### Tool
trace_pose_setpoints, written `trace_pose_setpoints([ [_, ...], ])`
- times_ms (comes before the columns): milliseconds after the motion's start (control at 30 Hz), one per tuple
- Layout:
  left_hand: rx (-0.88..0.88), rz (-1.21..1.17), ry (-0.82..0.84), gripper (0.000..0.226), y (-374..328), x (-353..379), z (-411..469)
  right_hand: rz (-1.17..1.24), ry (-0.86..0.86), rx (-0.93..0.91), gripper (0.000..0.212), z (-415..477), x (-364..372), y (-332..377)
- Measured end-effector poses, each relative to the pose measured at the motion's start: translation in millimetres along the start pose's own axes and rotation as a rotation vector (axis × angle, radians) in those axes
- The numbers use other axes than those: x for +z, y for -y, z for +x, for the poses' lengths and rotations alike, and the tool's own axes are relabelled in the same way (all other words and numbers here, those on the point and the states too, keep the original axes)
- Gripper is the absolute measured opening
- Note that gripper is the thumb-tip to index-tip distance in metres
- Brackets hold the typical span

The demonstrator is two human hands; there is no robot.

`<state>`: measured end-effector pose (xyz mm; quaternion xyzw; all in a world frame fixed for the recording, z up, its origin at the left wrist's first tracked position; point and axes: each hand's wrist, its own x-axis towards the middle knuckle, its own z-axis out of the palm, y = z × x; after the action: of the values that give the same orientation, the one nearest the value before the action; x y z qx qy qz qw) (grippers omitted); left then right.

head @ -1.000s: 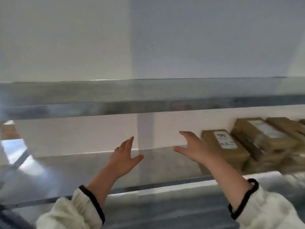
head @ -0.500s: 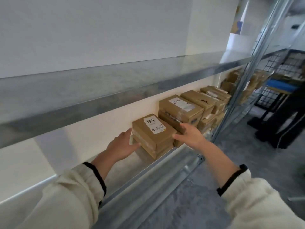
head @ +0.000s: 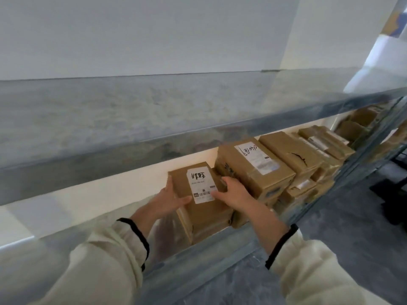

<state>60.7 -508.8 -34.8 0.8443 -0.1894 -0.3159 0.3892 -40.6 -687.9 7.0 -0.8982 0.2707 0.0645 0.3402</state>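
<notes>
Cardboard box [head: 203, 213] — left hand [head: 169, 199], right hand [head: 234, 192] grip it.

Upside-down handwritten "040181" on taller box [head: 242, 172] label; held box [head: 198, 183] label illegible

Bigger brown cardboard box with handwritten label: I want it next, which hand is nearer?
Right. The right hand holds the small brown cardboard box at its right edge, beside the bigger box; the left hand holds its left side.

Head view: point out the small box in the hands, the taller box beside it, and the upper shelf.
small box [head: 200, 184], head view, its white label.
taller box [head: 256, 158], head view, its white label.
upper shelf [head: 154, 106], head view, its grey top surface.
</notes>
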Motion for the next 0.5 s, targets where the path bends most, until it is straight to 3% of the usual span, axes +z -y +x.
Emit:
trace_pose_setpoints([
  [100, -0.065, -0.199, -0.073, 0.086, -3.1, 10.5, 9.9, -0.001, 0.093, -0.057, 0.054, 26.4, -2.4, -4.7],
  [233, -0.188, -0.260, -0.082, 0.068, -6.1, 25.9, 11.5, 0.002, 0.126, -0.136, 0.037, 45.9, -1.3, -8.1],
  [500, -0.189, -0.279, -0.151, 0.069, -6.5, 31.0, 9.7, 0.076, 0.163, -0.205, 0.055, 50.5, -5.5, -9.4],
])
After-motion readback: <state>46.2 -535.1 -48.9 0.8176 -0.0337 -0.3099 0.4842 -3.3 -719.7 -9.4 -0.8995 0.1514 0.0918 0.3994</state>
